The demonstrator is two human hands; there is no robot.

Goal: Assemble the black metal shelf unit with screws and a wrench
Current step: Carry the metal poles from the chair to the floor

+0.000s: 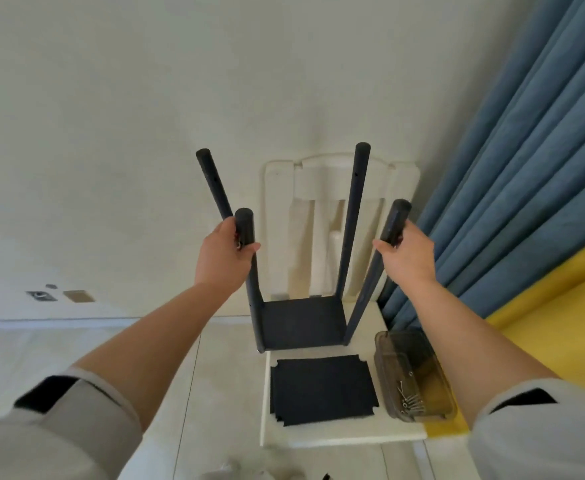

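The black shelf unit [303, 325] stands on a white chair seat [343, 436], one square panel at the bottom joining several upright round posts. My left hand [225, 258] grips the near-left post [249, 271] close to its top, and something small and metallic shows at my fingers. My right hand [407, 252] grips the near-right post [384, 251] just below its cap. The two far posts lean outward, free. A stack of loose black shelf panels [322, 389] lies flat on the seat in front of the unit. Screws [410, 403] lie in a clear plastic tray [412, 372] at the right.
The chair's white back [339, 202] rises behind the unit against a cream wall. Blue curtains [526, 168] hang at the right above a yellow surface [561, 323]. Pale tiled floor [41, 348] spreads to the left, with a wall socket low down.
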